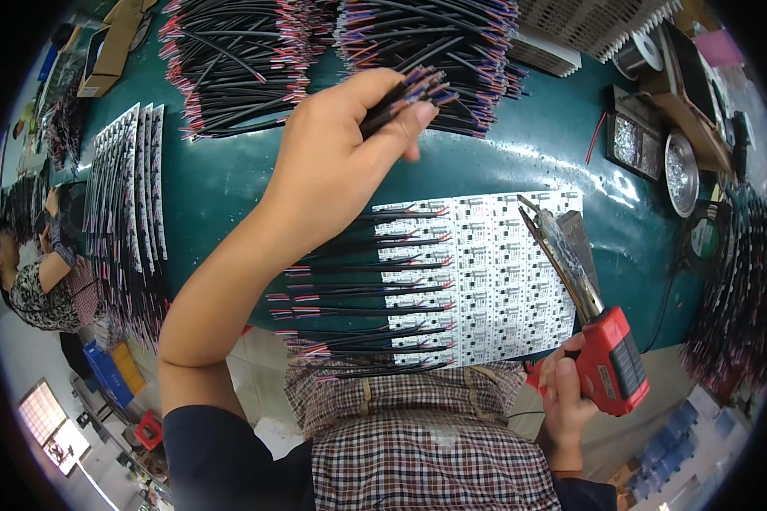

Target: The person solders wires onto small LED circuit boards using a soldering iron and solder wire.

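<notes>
My left hand, raised over the bench, is closed round a bundle of short black cables with stripped, coloured wire ends. Below it lies a white circuit board panel with rows of small dark parts. Several black cables lie across the panel's left side, their red and white ends sticking out past its edge. My right hand grips the handle of a red soldering gun. Its long metal tip slants up over the panel's right part. The left fingers partly hide the bundle.
Two large piles of black cables lie at the back. Finished-looking panels with cables stand at left, near another person. At right are a solder tray, a round metal dish and a solder spool.
</notes>
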`<state>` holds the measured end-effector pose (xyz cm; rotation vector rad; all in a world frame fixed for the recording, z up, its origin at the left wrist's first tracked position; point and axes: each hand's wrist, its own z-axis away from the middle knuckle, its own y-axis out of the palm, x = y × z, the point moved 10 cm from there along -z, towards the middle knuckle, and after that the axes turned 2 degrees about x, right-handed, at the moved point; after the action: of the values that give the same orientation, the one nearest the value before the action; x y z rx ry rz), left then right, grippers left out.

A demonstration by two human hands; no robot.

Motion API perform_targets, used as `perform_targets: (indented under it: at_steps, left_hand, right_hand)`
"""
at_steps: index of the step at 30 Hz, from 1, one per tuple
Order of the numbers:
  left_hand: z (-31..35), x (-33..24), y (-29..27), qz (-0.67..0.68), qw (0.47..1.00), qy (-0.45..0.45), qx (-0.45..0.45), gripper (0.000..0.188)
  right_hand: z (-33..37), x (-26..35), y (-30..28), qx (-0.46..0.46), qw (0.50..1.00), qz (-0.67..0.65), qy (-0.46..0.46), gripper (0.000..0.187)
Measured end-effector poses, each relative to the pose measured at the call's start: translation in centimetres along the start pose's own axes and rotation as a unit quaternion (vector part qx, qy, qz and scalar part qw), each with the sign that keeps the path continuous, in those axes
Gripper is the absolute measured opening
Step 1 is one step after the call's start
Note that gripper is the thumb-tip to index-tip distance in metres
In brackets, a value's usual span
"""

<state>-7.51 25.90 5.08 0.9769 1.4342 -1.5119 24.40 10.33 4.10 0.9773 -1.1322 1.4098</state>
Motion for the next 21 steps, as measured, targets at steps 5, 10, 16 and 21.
perform_targets:
  at_steps: [5,10,16,21]
  left_hand:
    - [1.5,0.1,1.1,-0.056,0.998,-0.034,0.01,0.01]
    - [3.6,-0.7,3.9,-0.222,0.972,0.063,0.034,0.017]
    - [4.1,1.1,5.2,-0.2,0.978,0.043,0.032,0.02]
    - [4.0,0.9,5.3,-0.239,0.969,0.067,0.022,0.021]
  right_hand:
    - [-0.7,0.4,0.6,0.011,0.999,0.016,0.035,0.031]
    - [-0.5,-0.2,0.5,0.038,0.993,0.102,0.052,0.028]
    - [-1.4,-0.2,1.8,0.062,0.984,0.15,0.069,0.024]
    - [-1.7,-0.2,2.0,0.053,0.982,0.166,0.072,0.019]
